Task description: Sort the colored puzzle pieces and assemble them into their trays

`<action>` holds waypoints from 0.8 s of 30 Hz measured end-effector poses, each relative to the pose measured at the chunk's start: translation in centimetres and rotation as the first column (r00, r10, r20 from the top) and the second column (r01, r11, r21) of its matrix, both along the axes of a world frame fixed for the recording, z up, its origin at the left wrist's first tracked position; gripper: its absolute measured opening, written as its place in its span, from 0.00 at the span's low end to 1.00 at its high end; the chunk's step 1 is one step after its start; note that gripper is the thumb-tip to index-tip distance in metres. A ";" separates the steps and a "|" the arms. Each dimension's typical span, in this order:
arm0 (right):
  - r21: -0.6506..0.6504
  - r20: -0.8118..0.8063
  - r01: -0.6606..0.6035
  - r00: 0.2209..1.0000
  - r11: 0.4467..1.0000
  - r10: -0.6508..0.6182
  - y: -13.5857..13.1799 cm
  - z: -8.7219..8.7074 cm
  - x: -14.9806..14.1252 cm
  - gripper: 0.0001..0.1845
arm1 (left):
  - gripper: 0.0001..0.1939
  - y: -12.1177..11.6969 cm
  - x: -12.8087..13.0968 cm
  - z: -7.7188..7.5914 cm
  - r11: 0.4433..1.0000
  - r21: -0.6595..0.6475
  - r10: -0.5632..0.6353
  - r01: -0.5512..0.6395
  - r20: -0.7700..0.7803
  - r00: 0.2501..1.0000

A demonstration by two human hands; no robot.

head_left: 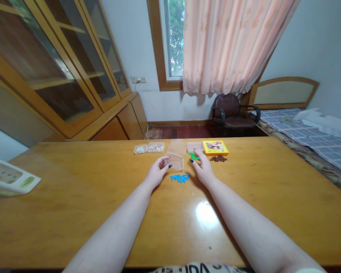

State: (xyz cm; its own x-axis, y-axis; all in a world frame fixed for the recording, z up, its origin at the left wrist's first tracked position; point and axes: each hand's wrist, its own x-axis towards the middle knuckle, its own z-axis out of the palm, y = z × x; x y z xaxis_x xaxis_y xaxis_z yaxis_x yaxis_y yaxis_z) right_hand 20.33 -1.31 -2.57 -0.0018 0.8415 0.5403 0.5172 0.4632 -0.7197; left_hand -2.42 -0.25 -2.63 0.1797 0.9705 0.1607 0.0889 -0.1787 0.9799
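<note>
My left hand grips the left side of a small clear plastic box with its lid up, fingers behind and thumb in front. Just nearer than the box lies a pile of small blue pieces. To the right, my right hand is held with thumb and fingers apart, nothing between them. Its fingertips are beside a heap of green pieces, partly covered by the hand. Behind that heap is another clear box.
Further right, a yellow package stands behind a pile of brown pieces. A clear open box with pale pieces sits at the back left. A white container is at the table's left edge. Beyond is an office chair.
</note>
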 end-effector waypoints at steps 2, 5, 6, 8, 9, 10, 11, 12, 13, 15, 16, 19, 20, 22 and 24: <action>-0.005 0.081 -0.063 0.995 0.998 0.063 -0.2 0.1 -0.3 0.20 | 0.20 0.1 -0.1 -0.3 0.999 0.027 -0.037 0.039 -0.071 0.997; -0.073 0.204 -0.125 0.969 0.989 0.138 -0.4 0.3 -0.7 0.19 | 0.20 0.0 -0.1 -0.3 0.995 0.085 -0.025 0.047 -0.243 0.970; -0.095 0.242 -0.133 0.958 0.987 0.153 -0.5 0.3 -0.8 0.18 | 0.20 0.0 -0.1 -0.3 0.993 0.108 -0.007 0.044 -0.321 0.947; -0.124 0.305 -0.145 0.936 0.982 0.177 -0.5 0.3 -1.0 0.15 | 0.17 -0.1 -0.1 -0.1 0.987 0.149 0.021 0.059 -0.484 0.875; -0.132 0.330 -0.148 0.926 0.980 0.184 -0.5 0.4 -1.1 0.14 | 0.16 -0.2 0.0 0.0 0.984 0.164 0.032 0.071 -0.554 0.832; -0.135 0.351 -0.145 0.918 0.980 0.184 -0.5 0.4 -1.1 0.12 | 0.15 -0.2 0.0 0.0 0.981 0.174 0.040 0.083 -0.608 0.793; -0.135 0.369 -0.136 0.912 0.981 0.177 -0.6 0.4 -1.2 0.12 | 0.15 -0.2 0.0 0.1 0.979 0.180 0.045 0.094 -0.645 0.763; -0.133 0.384 -0.122 0.909 0.984 0.165 -0.6 0.5 -1.2 0.12 | 0.15 -0.3 0.0 0.1 0.977 0.185 0.048 0.104 -0.671 0.740; -0.129 0.395 -0.109 0.906 0.986 0.152 -0.6 0.6 -1.2 0.11 | 0.15 -0.3 0.1 0.2 0.975 0.192 0.052 0.113 -0.687 0.725; -0.129 0.409 -0.104 0.900 0.986 0.148 -0.7 0.7 -1.1 0.11 | 0.15 -0.5 0.1 0.4 0.970 0.206 0.059 0.128 -0.714 0.698; -0.132 0.409 -0.110 0.899 0.985 0.156 -0.7 0.8 -1.1 0.11 | 0.15 -0.7 0.1 0.6 0.969 0.208 0.066 0.130 -0.730 0.681; -0.124 0.371 -0.118 0.916 0.985 0.156 -0.7 1.1 -0.9 0.10 | 0.18 -1.3 -0.2 1.6 0.967 0.230 0.110 0.113 -0.771 0.628; -0.112 0.349 -0.113 0.926 0.987 0.146 -0.6 1.1 -0.7 0.10 | 0.18 -1.5 -0.3 2.1 0.963 0.244 0.127 0.111 -0.781 0.612; -0.087 0.309 -0.092 0.944 0.992 0.114 -0.5 1.2 -0.4 0.09 | 0.15 -1.7 -0.8 3.1 0.958 0.260 0.145 0.122 -0.805 0.576; -0.112 0.291 -0.060 0.952 0.992 0.091 -0.4 1.3 -0.1 0.10 | 0.11 -1.8 -1.4 3.9 0.957 0.250 0.136 0.147 -0.833 0.537</action>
State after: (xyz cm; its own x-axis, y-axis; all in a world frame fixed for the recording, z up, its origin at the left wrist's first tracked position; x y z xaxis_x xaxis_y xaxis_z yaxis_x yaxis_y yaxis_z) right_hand 20.26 -1.71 -1.27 -0.2139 0.8828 0.4182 0.6798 0.4420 -0.5853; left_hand -3.78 -2.09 1.24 0.3722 0.9119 0.1729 0.8355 -0.4103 0.3655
